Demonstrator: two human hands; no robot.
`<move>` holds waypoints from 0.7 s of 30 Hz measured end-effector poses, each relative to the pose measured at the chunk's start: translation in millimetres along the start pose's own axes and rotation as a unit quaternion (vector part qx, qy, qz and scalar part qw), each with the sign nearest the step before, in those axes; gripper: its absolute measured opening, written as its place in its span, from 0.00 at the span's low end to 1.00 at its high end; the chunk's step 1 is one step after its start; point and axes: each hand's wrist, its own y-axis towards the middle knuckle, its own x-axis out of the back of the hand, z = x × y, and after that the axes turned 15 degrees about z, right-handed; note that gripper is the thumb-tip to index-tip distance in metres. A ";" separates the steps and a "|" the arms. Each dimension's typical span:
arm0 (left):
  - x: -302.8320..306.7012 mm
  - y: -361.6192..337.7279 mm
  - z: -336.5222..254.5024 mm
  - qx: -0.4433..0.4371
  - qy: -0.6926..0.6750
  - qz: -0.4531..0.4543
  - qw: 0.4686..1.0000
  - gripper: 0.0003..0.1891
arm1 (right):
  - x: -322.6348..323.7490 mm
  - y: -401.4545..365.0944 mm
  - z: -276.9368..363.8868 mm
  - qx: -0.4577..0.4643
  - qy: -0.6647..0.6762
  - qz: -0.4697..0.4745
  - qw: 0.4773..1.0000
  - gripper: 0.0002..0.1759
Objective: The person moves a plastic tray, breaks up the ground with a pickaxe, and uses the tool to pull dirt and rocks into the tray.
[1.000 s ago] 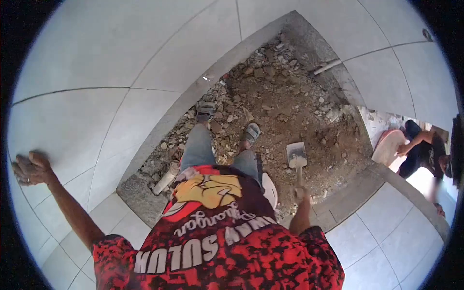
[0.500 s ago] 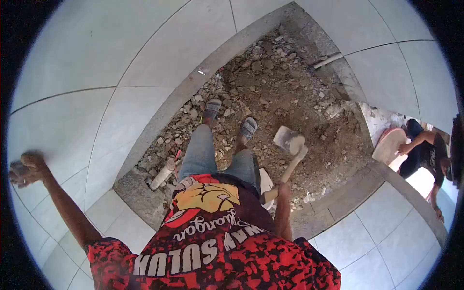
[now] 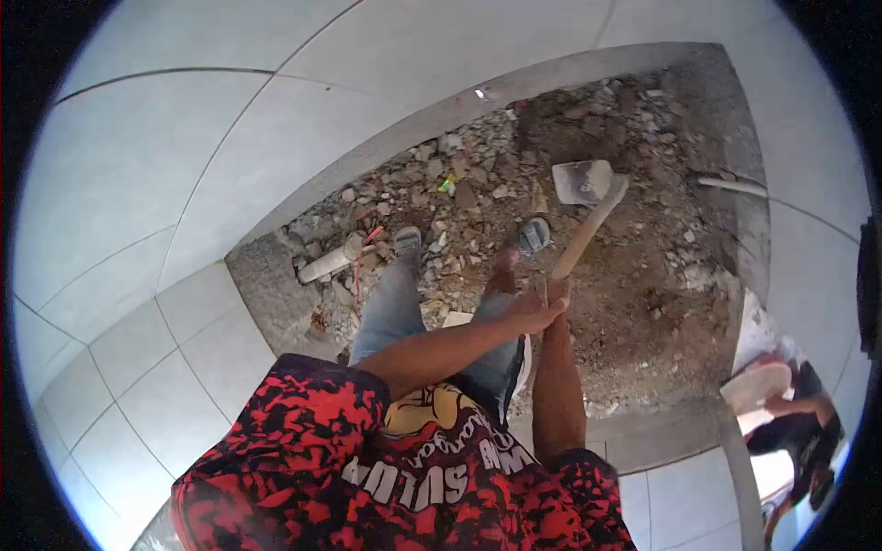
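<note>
A hoe with a wide metal blade and a pale wooden handle stretches forward from both my hands over the rubble. My left hand is closed at the handle's lower part, its forearm crossing in front of my body. Against it, my right hand is wrapped round the same handle. The blade is beyond my sandalled feet, over broken stones and brown soil. Whether it touches the ground I cannot tell.
A white pipe and red hose lie left of my feet. Another pipe juts from the right edge. Tiled walls and a concrete ledge surround the rubble. At the lower right another person holds a round pan.
My left hand has left the tiled wall and come across to the hoe handle beside my right hand. The view has shifted, and the blade points farther forward.
</note>
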 end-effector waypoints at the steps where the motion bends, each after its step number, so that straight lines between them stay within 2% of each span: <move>1: 3.4 12.0 13.7 0.033 -0.012 -0.039 0.999 0.44 | -7.3 8.7 -3.1 -0.005 -0.004 0.004 1.000 0.12; 3: 1.6 30.1 53.8 0.071 -0.038 -0.079 0.994 0.44 | -15.2 33.1 -5.7 -0.019 -0.011 0.005 1.000 0.12; 4: -6.0 48.5 86.8 0.011 -0.078 -0.108 0.991 0.43 | -16.2 52.5 -2.0 -0.028 -0.014 0.005 1.000 0.11; 6: -3.3 47.5 103.5 -0.057 -0.105 -0.124 0.985 0.41 | -12.3 99.0 8.1 -0.056 -0.021 -0.010 0.998 0.10; 8: 22.7 10.2 94.0 -0.035 0.006 -0.093 0.995 0.38 | -7.4 143.2 16.6 -0.097 -0.016 -0.038 0.994 0.10; 9: 33.6 -0.9 94.5 -0.032 0.048 -0.079 0.995 0.37 | -7.4 160.2 19.9 -0.109 0.015 -0.048 0.993 0.09; 11: 47.8 -13.2 114.5 -0.013 -0.077 -0.081 0.994 0.32 | -18.5 176.0 17.9 -0.092 0.159 -0.026 0.983 0.09; 12: 61.4 -20.3 124.6 -0.018 -0.065 -0.070 0.995 0.32 | -27.1 180.7 15.5 -0.077 0.241 -0.008 0.967 0.09; 14: 79.3 -34.2 144.8 0.019 -0.050 -0.035 0.998 0.29 | -59.3 167.0 33.2 -0.084 0.032 -0.019 0.996 0.12; 15: 86.0 -42.5 159.3 0.013 -0.044 -0.025 0.999 0.29 | -78.6 159.6 38.9 -0.084 0.035 -0.031 0.995 0.12; 17: 114.3 -59.3 193.3 -0.020 0.045 -0.095 0.994 0.28 | -126.9 157.9 51.4 -0.008 0.235 -0.062 0.970 0.15; 19: 155.8 -72.5 224.1 -0.041 0.082 -0.095 0.991 0.29 | -161.6 179.6 53.0 -0.040 0.062 -0.080 0.994 0.18; 20: 181.3 -75.3 237.5 -0.059 0.109 -0.101 0.987 0.29 | -182.4 198.6 46.9 -0.020 0.098 -0.062 0.993 0.18; 21: 208.5 -72.6 247.4 -0.001 0.134 -0.112 0.985 0.29 | -203.7 220.3 43.6 0.005 0.134 -0.045 0.990 0.19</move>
